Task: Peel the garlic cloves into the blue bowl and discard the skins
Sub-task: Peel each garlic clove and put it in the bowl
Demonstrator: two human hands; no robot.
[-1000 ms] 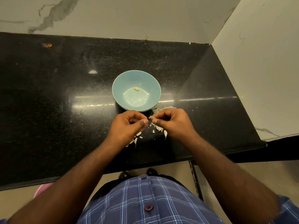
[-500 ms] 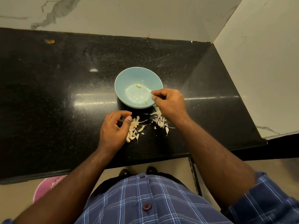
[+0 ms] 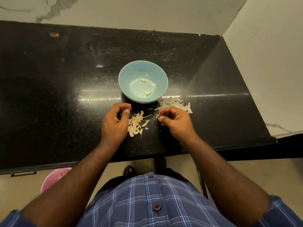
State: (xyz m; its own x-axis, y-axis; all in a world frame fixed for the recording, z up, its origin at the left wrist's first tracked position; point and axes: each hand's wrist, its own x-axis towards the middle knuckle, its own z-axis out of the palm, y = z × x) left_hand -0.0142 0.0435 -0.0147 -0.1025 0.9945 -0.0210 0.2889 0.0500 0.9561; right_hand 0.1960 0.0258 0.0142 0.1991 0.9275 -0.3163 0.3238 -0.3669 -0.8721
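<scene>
worktop (image 3: 49,95): black stone, set in a wall corner; everything sits near its front edge.
bowl (image 3: 125,82): blue, upright, just behind the hands; holds two peeled cloves (image 3: 143,80), apart from each other, nothing else.
bin (image 3: 52,179): pink, on the floor under the front edge at left, mostly hidden; contents can't tell.
left hand (image 3: 114,123): fingers loosely curled, holding nothing I can see, touching the left side of the clove pile.
right hand (image 3: 176,122): fingers curled, thumb and forefinger pinching a small pale scrap, probably skin; too small to be sure.
clove pile (image 3: 135,124): unpeeled garlic between the hands, in front of the bowl, most of the job left.
skin heap (image 3: 175,103): loose white skins right of the bowl, behind the right hand, not binned yet.
step: likely drop the scrap, take the next clove.
how: pick one clove from the pile edge, split skin at the root end with a thumbnail, peel over the skin heap, not over the bowl.
</scene>
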